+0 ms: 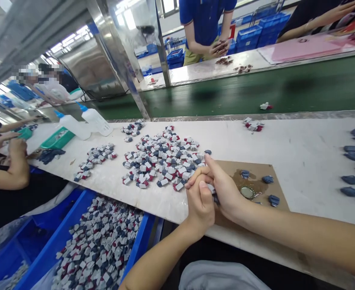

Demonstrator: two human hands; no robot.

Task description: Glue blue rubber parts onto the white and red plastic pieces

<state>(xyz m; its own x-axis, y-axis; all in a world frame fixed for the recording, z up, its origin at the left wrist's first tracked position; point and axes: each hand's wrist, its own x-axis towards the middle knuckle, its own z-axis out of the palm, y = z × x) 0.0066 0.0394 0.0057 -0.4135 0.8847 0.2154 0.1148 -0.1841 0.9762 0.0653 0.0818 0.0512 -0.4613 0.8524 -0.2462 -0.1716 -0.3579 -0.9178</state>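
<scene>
My left hand [201, 207] is closed, its thumb bent on top. Pressed against it from the right, my right hand [226, 187] wraps its fingers over the left ones. Whatever lies between the palms is hidden. Just left of my hands spreads a heap of small white, red and dark blue plastic parts [162, 157]. Beneath my right wrist lies a brown board [265, 173], wet in places. On it are a round metal cap [247, 192] and several dark blue pieces, one of them a ribbed piece [273, 200].
A blue crate [141, 237] full of similar parts stands below the table's left edge. Two blue-tipped squeeze bottles [95, 121] and a green tray [58, 137] are farther left. Behind runs a green conveyor belt [213, 96]. Loose dark blue pieces [351, 180] lie right. Co-workers sit left and opposite.
</scene>
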